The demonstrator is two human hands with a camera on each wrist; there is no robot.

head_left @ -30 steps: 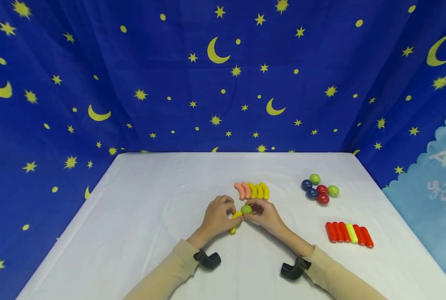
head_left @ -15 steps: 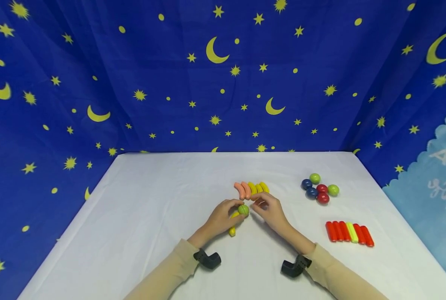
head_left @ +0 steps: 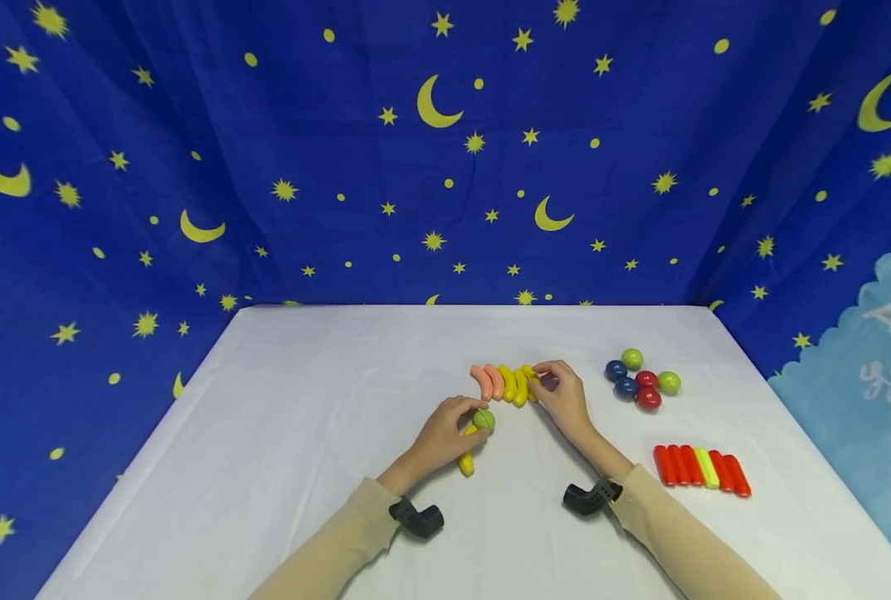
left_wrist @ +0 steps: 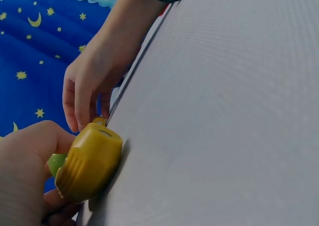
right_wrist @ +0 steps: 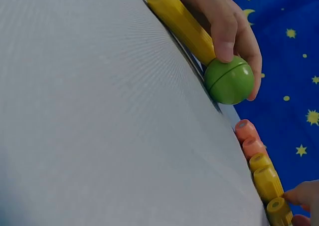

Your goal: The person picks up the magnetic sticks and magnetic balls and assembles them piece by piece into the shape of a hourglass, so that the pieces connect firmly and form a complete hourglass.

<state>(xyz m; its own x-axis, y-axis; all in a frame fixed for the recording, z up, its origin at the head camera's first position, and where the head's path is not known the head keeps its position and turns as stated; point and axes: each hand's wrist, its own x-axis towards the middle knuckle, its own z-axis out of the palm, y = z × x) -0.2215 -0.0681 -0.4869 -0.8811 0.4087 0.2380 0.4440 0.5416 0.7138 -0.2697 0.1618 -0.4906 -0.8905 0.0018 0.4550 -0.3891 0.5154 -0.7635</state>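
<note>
My left hand (head_left: 443,435) pinches a glossy green ball (right_wrist: 230,81) with a groove round it, near the table's middle. Against the ball lies the end of a toy banana (head_left: 467,463), beside the left thumb; the left wrist view shows this yellow banana (left_wrist: 92,161) close up. My right hand (head_left: 568,402) is at the right end of a row, its thumb and fingers gripping the last yellow banana (right_wrist: 279,212), which they partly cover. Two more bananas (head_left: 520,388) stand in that row, left of it. Two orange-pink curved sausages (head_left: 481,382) make up its left end.
On the right lie several red, dark blue and green balls (head_left: 647,380) in a loose cluster. Nearer, a row of red sticks (head_left: 663,465) includes one yellow-green stick (head_left: 706,468). A white cloth covers the table (head_left: 325,367); a blue curtain (head_left: 340,150) hangs behind it.
My right hand has left the green ball and moved right and away to the row's last banana. The left hand keeps hold of the ball. The bananas in the row have shifted slightly.
</note>
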